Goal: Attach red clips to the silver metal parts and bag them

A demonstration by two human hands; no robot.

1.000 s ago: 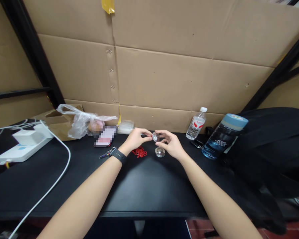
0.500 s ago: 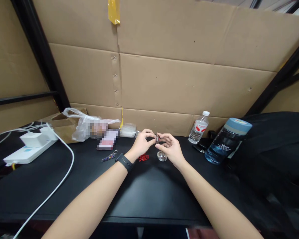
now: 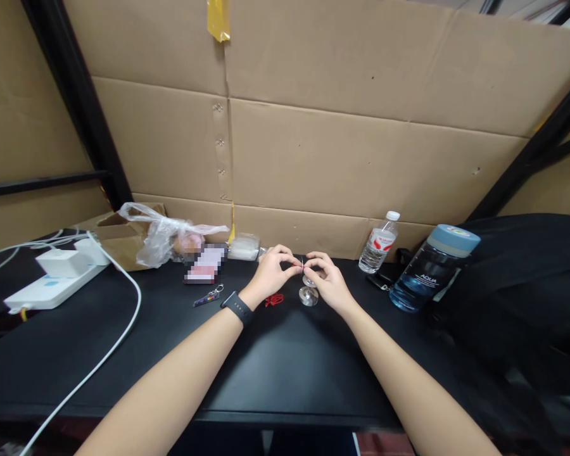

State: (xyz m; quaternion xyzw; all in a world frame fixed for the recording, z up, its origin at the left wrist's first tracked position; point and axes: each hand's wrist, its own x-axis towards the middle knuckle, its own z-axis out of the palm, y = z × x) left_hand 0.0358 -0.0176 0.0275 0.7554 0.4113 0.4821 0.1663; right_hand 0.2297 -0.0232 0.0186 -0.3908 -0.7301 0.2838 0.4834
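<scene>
My left hand [image 3: 274, 273] and my right hand [image 3: 329, 283] meet above the dark table, fingertips nearly touching. Between them they pinch a small thin disc [image 3: 302, 263], seen almost edge-on; what kind it is I cannot tell. Just below the fingers lies a clear round dish-like piece [image 3: 308, 296]. A second clear piece [image 3: 308, 280] shows behind it, partly covered by my right fingers. Beside my left wrist is a bundle of red cord [image 3: 274, 299]. Farther left lies a small keychain [image 3: 208, 296] with a metal ring.
A water bottle [image 3: 379, 244] and a blue-lidded bottle [image 3: 432, 269] stand on the right, by a black bag [image 3: 527, 297]. At left are a white power strip [image 3: 52, 288] with cables, a plastic bag [image 3: 159, 237] and a phone-like item [image 3: 206, 263]. Cardboard [image 3: 313, 158] walls the back.
The disc between my fingertips has turned from showing its brownish face to nearly edge-on. The second clear piece has come into sight below my right fingers. My arms have barely moved.
</scene>
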